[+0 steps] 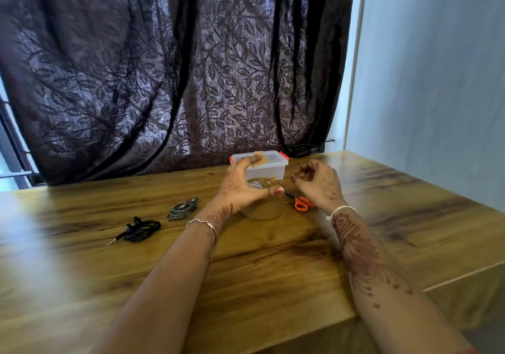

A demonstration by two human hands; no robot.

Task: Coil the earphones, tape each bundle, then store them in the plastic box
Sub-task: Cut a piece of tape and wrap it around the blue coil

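Grip, left hand (240, 182): apart, tape strip (261, 159) on fingertips (250, 161) | right hand (318, 182): curled, contents unclear | tape roll (263, 209) label illegible

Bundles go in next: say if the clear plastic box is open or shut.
Shut: the clear plastic box with orange clips has its lid flat on top; latched or not, cannot tell.

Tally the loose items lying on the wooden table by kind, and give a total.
Earphones: 2, black bundle and grey bundle
Plastic box: 1
Tape roll: 1
Scissors: 1
Total: 5
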